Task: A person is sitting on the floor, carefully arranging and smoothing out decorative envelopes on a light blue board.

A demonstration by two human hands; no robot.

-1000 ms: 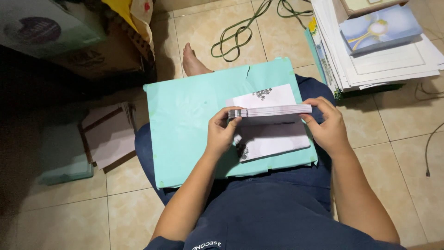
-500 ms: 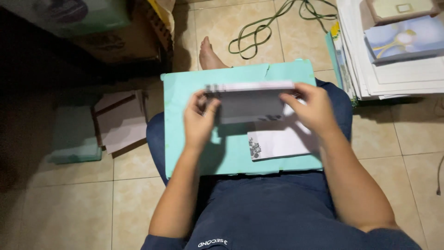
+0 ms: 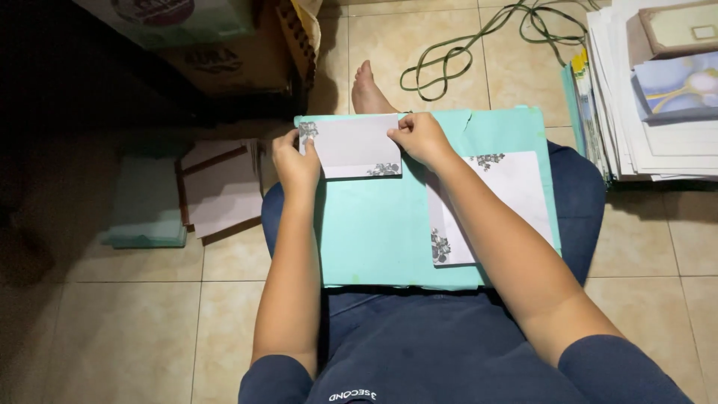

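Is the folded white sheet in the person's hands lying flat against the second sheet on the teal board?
No: the folded sheet sits near the teal board's far left corner, apart from the flat sheet at its right.

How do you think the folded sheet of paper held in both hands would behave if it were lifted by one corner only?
The folded sheet looks thin and flat, so it would probably droop, though the fold may stiffen it somewhat. It seems very light: the left hand and right hand pinch only its edges. On the smooth teal board it would likely slide easily.
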